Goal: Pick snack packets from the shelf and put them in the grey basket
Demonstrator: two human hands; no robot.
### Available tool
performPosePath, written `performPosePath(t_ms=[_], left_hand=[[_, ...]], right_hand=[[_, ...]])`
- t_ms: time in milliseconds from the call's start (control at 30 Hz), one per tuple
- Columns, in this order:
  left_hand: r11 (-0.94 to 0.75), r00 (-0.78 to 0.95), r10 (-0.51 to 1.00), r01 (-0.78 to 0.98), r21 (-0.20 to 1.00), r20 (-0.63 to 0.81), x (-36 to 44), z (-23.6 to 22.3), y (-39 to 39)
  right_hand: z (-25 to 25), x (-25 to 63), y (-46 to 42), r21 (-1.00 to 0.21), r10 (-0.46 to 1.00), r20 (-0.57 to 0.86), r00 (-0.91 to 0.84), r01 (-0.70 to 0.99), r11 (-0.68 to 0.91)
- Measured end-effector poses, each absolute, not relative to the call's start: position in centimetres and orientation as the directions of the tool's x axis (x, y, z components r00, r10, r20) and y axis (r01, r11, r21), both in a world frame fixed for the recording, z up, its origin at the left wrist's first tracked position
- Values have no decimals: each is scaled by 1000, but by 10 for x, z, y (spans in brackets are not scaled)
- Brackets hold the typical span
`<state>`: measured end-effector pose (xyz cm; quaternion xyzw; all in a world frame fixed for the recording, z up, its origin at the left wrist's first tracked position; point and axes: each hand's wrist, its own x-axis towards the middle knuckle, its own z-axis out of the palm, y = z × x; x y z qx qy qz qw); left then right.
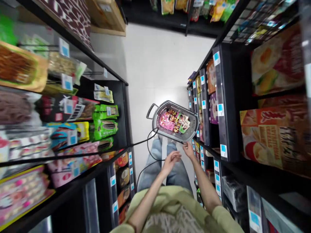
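A grey shopping basket (pixel 175 134) is in front of my legs, with a pink snack packet (pixel 167 121) and a green-and-white packet (pixel 183 124) among the packets inside. My right hand (pixel 188 149) has its fingers curled at the near rim of the basket and appears to grip it. Lower and to the left, my left hand (pixel 172 159) hovers above my legs with loosely bent fingers and nothing visible in them. The basket's black handle loop (pixel 152 111) sticks out at its far left.
Black shelves with hanging snack bags (pixel 105 127) line the left; boxed foods (pixel 274 136) fill the right shelf. A thin black cord (pixel 148 152) loops by my legs. Pale floor (pixel 160 58) runs ahead to a far shelf (pixel 155 29). A cardboard box (pixel 107 16) stands at the far left.
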<state>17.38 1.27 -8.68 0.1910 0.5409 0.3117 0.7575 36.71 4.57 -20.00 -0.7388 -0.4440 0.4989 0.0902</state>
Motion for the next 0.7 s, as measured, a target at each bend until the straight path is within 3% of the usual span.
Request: performPosePath(t_ms=[233,367,567,700], left_hand=[[832,260,549,-263,489,-794,149,-141,30],[859,203,496,-257,443,-844,114,-168,41],[878,47,424,-265,398,-904,81,-199,54],[917,25,300,-282,281,-954,86,-212,56]], right_hand=[[-312,353,111,-491,749,-646,148,671,-556],[-382,331,133,-485,776,-628,68,745,-458],[-495,312,175,-312,740,-671,49,886,-342],[-555,317,204,-198,723,-688,56,945,-262]])
